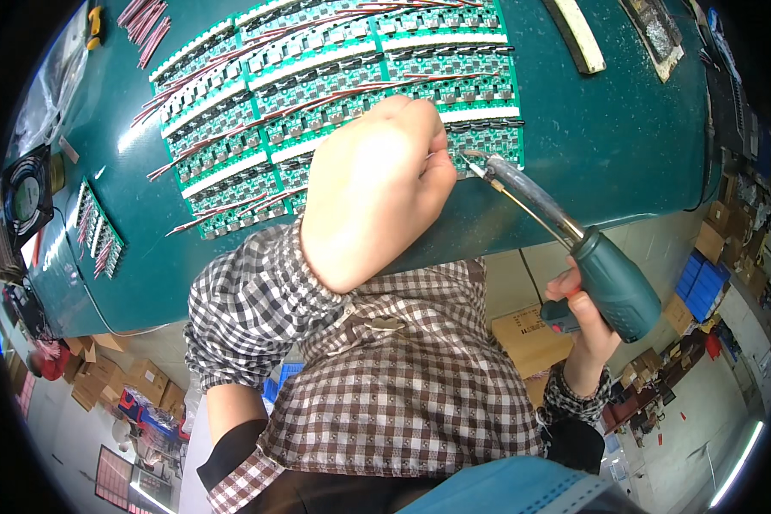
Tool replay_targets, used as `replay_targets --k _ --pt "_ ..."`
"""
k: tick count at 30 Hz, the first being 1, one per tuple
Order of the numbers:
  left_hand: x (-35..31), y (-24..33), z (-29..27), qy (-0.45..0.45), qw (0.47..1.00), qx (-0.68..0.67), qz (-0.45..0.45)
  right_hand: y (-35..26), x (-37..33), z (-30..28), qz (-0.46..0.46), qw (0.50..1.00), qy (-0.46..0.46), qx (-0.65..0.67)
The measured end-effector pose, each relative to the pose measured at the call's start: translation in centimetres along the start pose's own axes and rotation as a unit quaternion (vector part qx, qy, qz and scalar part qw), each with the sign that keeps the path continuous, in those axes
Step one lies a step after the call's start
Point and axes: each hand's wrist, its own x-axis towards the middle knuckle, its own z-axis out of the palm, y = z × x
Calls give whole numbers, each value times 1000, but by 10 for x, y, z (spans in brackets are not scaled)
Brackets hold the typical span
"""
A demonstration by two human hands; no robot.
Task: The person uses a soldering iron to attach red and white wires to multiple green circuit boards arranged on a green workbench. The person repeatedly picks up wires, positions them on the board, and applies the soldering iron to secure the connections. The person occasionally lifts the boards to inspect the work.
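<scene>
Several green circuit boards lie in joined panels on the teal table, with rows of white and black parts. Thin red and black wires lie across them in bundles. My left hand reaches over the near edge of the boards, its fingers pinched together; what they hold is hidden behind the hand. In my right hand is a green-handled soldering iron with a trigger grip and a thin feed tube. Its tip meets the right near corner of the boards, close to my left fingertips.
A smaller strip of circuit board with wires sits at the left of the teal table. More red wires lie at the far left. A black fan stands at the left edge. Two worn strips lie far right. Cardboard boxes stand beyond the table.
</scene>
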Motion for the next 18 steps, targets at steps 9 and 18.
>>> replay_targets --k 9,18 --pt "-1 0 0 3 1000 -3 2 1 -1 3 -17 1000 0 -13" --pt "-1 -1 0 0 1000 6 3 -1 -1 4 -9 999 2 -30"
